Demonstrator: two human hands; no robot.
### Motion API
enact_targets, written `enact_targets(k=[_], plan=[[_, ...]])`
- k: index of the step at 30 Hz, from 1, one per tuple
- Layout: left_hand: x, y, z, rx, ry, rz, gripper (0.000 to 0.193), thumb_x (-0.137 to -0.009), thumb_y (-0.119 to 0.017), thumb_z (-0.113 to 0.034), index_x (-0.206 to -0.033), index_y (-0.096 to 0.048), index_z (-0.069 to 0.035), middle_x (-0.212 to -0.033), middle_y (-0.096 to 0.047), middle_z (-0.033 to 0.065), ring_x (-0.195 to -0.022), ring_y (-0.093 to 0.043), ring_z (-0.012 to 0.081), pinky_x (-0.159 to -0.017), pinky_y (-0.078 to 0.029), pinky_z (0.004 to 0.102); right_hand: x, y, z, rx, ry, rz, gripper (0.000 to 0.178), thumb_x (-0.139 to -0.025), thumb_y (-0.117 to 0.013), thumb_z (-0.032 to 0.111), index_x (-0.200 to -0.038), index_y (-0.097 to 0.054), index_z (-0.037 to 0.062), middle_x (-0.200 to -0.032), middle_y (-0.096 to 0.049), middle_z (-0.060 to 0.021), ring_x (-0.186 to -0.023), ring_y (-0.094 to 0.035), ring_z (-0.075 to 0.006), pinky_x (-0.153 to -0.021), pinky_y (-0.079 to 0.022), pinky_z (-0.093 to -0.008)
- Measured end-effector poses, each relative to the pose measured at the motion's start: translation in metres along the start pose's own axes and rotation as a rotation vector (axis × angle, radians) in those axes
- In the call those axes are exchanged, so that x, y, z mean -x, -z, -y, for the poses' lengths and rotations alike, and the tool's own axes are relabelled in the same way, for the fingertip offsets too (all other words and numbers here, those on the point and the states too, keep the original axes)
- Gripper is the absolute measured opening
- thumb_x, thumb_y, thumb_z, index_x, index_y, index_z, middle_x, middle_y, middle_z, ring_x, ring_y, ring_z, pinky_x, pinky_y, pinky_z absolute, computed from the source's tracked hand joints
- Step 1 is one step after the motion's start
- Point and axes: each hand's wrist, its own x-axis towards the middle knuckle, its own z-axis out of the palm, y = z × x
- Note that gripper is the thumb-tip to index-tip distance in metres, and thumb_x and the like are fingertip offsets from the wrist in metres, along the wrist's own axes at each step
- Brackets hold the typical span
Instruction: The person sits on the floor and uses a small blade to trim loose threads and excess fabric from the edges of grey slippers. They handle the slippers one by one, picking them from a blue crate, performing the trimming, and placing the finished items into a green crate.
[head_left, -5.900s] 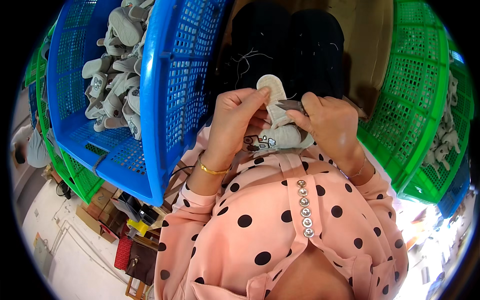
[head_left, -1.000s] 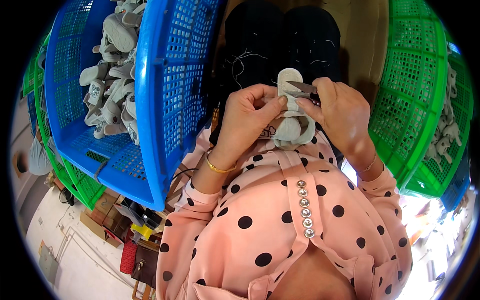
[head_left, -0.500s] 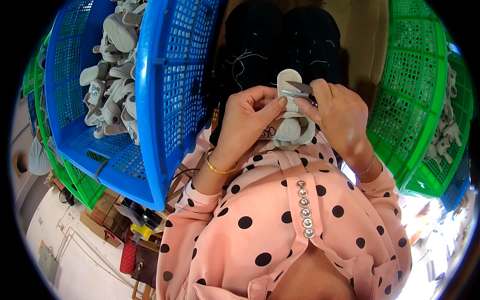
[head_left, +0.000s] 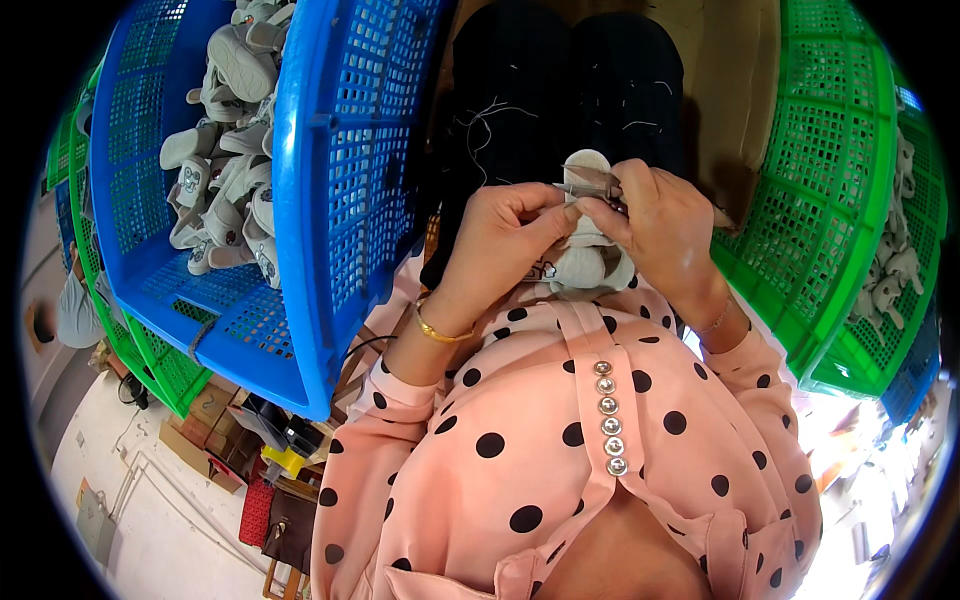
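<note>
Over my lap I hold a small off-white shoe (head_left: 578,268) with a pale sole and a dark printed figure on its side. My left hand (head_left: 500,240) pinches the shoe between thumb and fingers. Around a pair of small metal scissors (head_left: 590,190), the fingers of my right hand (head_left: 668,228) are closed, and their blades lie across the shoe close to my left thumb. My fingers partly cover the blades and the handles. Exactly what lies between the blades is too small to make out.
At my left stands a blue plastic crate (head_left: 375,150) holding many similar shoes (head_left: 240,65). A green crate (head_left: 820,170) is on my right, with pale pieces (head_left: 895,275) beyond its wall. Loose white threads (head_left: 483,122) cling to my dark trousers (head_left: 515,60).
The scissors have moved in toward my left thumb, and their blades look less spread. The shoe has shifted slightly right and toward me, with both hands now closer together.
</note>
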Motion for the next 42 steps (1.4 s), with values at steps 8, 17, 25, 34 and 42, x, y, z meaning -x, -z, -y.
enact_targets(k=[8,17,25,34,42], plan=[[-0.002,0.005,0.001,0.077,0.032,-0.053,0.014,-0.091,-0.067,-0.013,-0.095,-0.070,0.000,-0.074,-0.063,-0.0004,-0.066,-0.056,0.0035,-0.059,-0.047,0.0178,-0.021,0.021,-0.010,-1.259,-0.799,0.133,0.034,-0.098,-0.056,0.031,-0.079,-0.048,0.0049,-0.063,-0.036,0.0017,-0.057,-0.037,-0.0064,-0.050,-0.035,-0.0254],[-0.005,0.007,0.001,0.118,0.025,-0.059,0.016,-0.091,-0.068,-0.014,-0.097,-0.070,0.001,-0.076,-0.064,-0.0002,-0.066,-0.056,0.0036,-0.058,-0.045,0.0177,-0.007,0.030,-0.018,0.176,0.031,0.286,0.044,-0.084,-0.066,0.046,-0.069,-0.048,0.0088,-0.049,-0.051,-0.0086,-0.044,-0.054,-0.0255,-0.040,-0.041,-0.0343],[-0.002,0.003,-0.002,0.074,0.021,-0.073,0.018,-0.091,-0.068,-0.015,-0.099,-0.069,0.001,-0.079,-0.066,0.0015,-0.069,-0.060,0.0048,-0.061,-0.049,0.0181,-0.007,0.026,-0.005,0.206,0.060,0.287,0.044,-0.084,-0.067,0.046,-0.067,-0.049,0.0103,-0.047,-0.050,-0.0053,-0.043,-0.055,-0.0218,-0.041,-0.042,-0.0323],[-0.001,-0.001,-0.005,0.034,0.034,-0.064,0.018,-0.091,-0.067,-0.013,-0.099,-0.069,0.002,-0.076,-0.065,0.0011,-0.065,-0.056,0.0034,-0.057,-0.046,0.0177,-0.005,0.024,-0.001,0.206,0.014,0.262,0.044,-0.085,-0.065,0.047,-0.066,-0.049,0.0105,-0.047,-0.051,-0.0054,-0.043,-0.056,-0.0221,-0.042,-0.044,-0.0323],[0.000,-0.006,-0.007,0.009,0.002,-0.094,0.015,-0.091,-0.066,-0.010,-0.098,-0.069,0.003,-0.071,-0.063,-0.0009,-0.057,-0.050,0.0008,-0.050,-0.038,0.0163,-0.004,0.022,-0.002,0.202,0.004,0.261,0.045,-0.085,-0.065,0.048,-0.065,-0.049,0.0106,-0.047,-0.051,-0.0054,-0.042,-0.055,-0.0219,-0.040,-0.043,-0.0318]])
